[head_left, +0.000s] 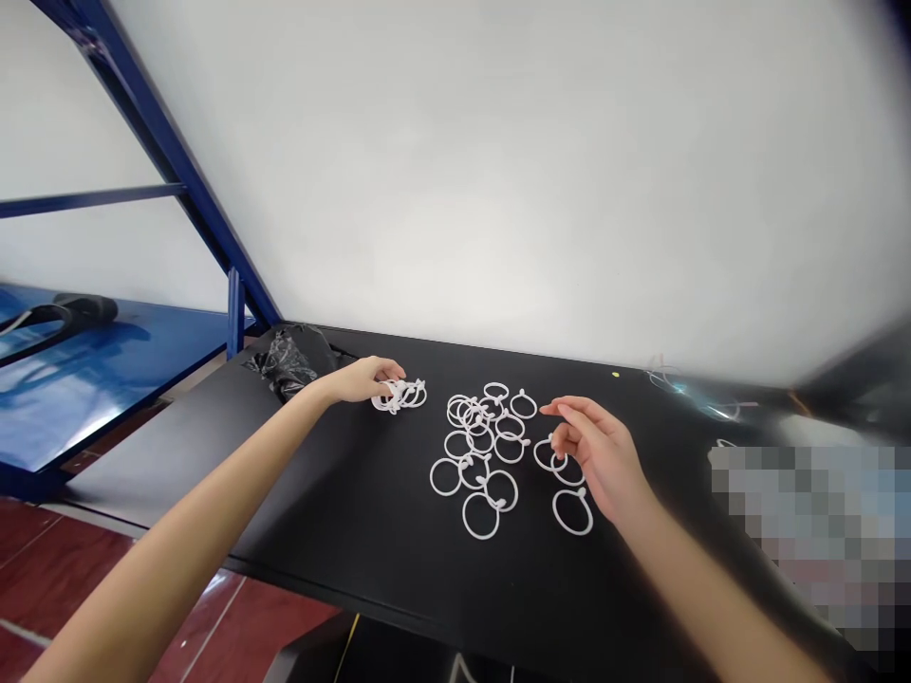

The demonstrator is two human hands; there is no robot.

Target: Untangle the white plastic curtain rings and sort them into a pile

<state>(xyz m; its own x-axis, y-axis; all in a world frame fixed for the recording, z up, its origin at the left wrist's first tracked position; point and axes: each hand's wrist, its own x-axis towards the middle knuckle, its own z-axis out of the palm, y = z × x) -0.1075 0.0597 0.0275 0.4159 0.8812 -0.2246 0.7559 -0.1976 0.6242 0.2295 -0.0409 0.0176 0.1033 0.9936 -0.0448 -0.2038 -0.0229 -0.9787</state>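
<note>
Thin white rings (481, 482) with small knobs (582, 492), overlapping beside the right hand (602, 451) — fingers apart — bunched rings (399, 396) at the left hand (362, 379), grip unclear

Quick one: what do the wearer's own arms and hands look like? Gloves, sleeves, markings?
Left hand and right hand: ungloved. Left forearm and right forearm: slim, no sleeve in view. No watch, bracelet, cable or marking visible.

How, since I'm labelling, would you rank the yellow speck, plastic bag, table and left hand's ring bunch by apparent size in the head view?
Largest to smallest:
Black table
Black plastic bag
Ring bunch at the left hand
Yellow speck
</note>
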